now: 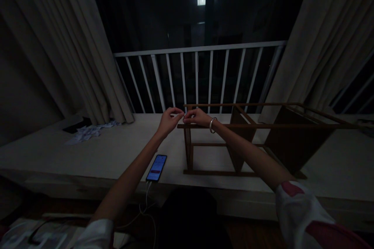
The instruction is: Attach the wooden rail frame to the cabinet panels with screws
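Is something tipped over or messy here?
Yes. The wooden frame seems to lie on its side on the ledge, with the left hand and right hand at its top corner. Loose papers sit crumpled beside the left curtain. Too dim to spot damage.

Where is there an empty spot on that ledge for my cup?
The ledge is bare between the papers and the phone, and also at its front right, past the wooden frame. It is crowded at the frame's left corner, where the left hand and right hand meet.
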The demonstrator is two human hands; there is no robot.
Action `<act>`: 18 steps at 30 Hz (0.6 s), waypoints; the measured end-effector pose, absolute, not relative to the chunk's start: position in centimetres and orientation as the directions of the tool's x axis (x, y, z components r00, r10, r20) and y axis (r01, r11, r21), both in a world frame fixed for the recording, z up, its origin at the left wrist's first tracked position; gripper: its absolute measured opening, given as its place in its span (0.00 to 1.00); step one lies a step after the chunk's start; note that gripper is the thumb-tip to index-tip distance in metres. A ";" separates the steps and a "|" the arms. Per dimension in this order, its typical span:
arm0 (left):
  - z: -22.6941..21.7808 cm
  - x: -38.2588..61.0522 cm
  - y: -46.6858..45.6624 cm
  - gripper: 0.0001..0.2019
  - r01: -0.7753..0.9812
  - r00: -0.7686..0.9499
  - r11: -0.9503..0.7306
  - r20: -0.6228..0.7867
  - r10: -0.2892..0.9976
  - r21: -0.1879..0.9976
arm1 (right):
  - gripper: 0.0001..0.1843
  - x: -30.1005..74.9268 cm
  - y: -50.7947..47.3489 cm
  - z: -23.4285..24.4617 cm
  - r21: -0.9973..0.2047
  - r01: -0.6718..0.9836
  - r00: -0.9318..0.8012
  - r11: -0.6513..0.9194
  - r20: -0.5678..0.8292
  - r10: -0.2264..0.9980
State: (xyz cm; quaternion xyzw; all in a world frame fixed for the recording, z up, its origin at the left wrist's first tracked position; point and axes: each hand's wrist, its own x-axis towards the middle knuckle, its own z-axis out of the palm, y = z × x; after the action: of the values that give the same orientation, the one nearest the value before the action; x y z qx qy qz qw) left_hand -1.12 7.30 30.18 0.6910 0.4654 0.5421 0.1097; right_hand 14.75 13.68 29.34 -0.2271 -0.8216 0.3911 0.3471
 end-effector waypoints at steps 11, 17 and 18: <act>30.5 -1.0 7.3 0.11 0.624 -0.002 -0.537 0.688 0.726 0.568 | 0.14 14.7 13.5 29.4 -0.809 0.086 -0.660 0.582 0.391 0.641; 30.6 -0.5 7.6 0.11 0.604 -0.009 -0.512 0.648 0.761 0.610 | 0.14 14.7 13.3 29.6 -0.816 0.090 -0.661 0.572 0.381 0.647; 30.6 -0.5 7.7 0.12 0.601 -0.018 -0.501 0.637 0.771 0.623 | 0.14 14.7 13.3 29.6 -0.816 0.090 -0.658 0.572 0.382 0.648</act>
State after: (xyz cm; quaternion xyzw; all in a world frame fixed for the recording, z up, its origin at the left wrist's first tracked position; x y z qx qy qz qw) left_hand -0.50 7.66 30.61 0.6958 0.4929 0.5159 0.0825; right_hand 14.66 13.26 29.56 -0.2261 -0.8162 0.4038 0.3460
